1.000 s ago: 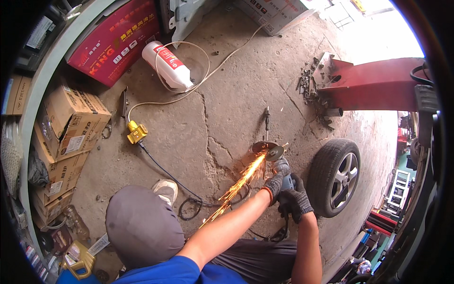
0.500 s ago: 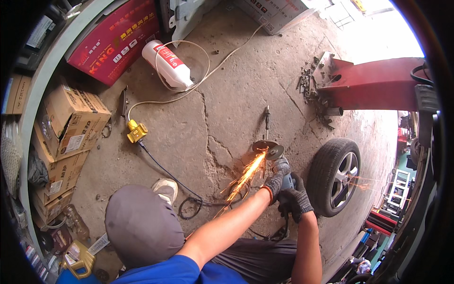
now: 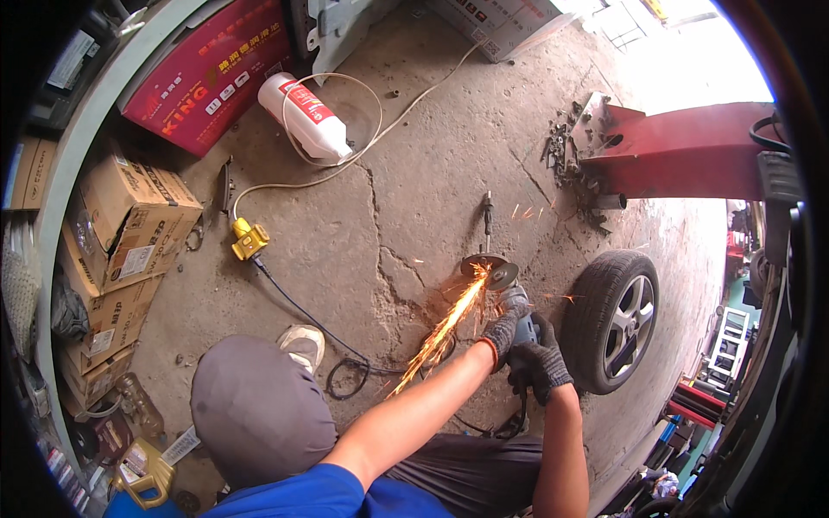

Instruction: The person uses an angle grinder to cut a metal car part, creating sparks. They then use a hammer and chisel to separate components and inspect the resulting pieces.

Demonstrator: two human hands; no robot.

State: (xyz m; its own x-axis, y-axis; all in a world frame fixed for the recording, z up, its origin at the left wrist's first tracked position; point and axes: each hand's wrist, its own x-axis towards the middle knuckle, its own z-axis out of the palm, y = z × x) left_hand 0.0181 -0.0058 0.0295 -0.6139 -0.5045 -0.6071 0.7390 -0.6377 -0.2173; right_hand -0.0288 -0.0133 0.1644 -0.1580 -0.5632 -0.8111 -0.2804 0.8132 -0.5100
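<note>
Cannot see much of the grinder (image 3: 525, 331) behind the left hand (image 3: 501, 335) and right hand (image 3: 545, 366). Cannot make out the cutting spot at the disc (image 3: 502, 277), lost in glare from the sparks (image 3: 451, 325). Cannot follow the dark cord (image 3: 308, 318) behind the left forearm (image 3: 414, 413), nor identify the tiny scraps (image 3: 560, 147) near the red beam (image 3: 691, 155).

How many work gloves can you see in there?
2 that I can make out: one on the person's left hand and one on the right hand, both gripping the blue power tool. Others may be hidden from view.
</note>
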